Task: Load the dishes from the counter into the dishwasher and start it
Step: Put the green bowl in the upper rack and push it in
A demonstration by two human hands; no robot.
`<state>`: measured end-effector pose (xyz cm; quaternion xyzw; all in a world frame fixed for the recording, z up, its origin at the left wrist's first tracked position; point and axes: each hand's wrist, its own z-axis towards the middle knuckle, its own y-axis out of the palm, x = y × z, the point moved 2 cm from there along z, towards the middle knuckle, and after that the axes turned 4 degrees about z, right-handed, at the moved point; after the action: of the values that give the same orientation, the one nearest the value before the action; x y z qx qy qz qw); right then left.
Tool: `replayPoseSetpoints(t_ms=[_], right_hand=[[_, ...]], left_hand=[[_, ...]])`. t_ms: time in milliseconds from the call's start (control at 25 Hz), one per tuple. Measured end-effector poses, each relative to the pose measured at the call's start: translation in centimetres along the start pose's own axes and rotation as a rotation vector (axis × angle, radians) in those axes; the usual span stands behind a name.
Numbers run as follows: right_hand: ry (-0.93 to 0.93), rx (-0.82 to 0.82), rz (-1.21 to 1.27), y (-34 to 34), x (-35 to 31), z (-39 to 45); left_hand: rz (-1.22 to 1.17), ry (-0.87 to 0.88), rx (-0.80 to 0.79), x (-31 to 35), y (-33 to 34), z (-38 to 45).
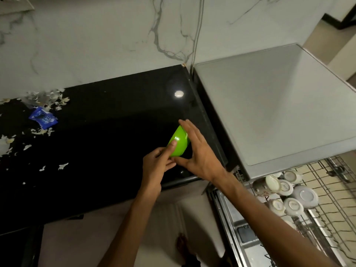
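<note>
Lime-green bowl [179, 142], glossy black counter [96, 132], grey-veined white marble wall [115, 35], blue wrapper [43, 118].

The right hand [200, 151] covers the far side of the green bowl [178, 141], so its rim and inside stay out of sight. The bowl's foot hides behind the left hand's [156, 166] fingers [171, 148]. The rack [327, 199] runs off the right edge, cups [285, 193] partly under the grey top [269, 105]. Print on the blue wrapper [43, 118] is too small to read. The surface [96, 151] is cut off at left.
</note>
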<state>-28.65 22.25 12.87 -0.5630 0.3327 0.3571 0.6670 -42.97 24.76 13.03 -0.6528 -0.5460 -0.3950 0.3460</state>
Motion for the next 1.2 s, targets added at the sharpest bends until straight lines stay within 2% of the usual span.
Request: replayPoseSetpoints(t_ms=[120, 280, 440, 600, 840, 1200], right_hand=[[-0.001, 0.117, -0.018, -1.8, -0.3, -5.1], [0.003, 0.298, -0.060, -4.4, 0.0, -11.8], [0.046, 0.302, -0.111, -7.0, 0.6, -16.5], [0.136, 0.304, -0.141, -9.5, 2.1, -21.3], [0.284, 0.326, -0.235, -12.5, 5.8, -27.0], [0.561, 0.327, -0.398, -16.9, 15.7, -35.8]], left_hand=[[-0.082, -0.111, -0.127, -1.2, 2.3, -4.0], [-0.230, -0.347, -0.327, -4.0, 6.5, -8.4], [-0.425, -0.558, -0.464, -6.7, 9.8, -11.3], [-0.421, -0.700, -0.563, -9.4, 12.9, -13.7], [-0.257, -0.832, -0.614, -12.7, 18.3, -16.2], [0.203, -0.839, -0.712, -19.4, 29.0, -17.1]])
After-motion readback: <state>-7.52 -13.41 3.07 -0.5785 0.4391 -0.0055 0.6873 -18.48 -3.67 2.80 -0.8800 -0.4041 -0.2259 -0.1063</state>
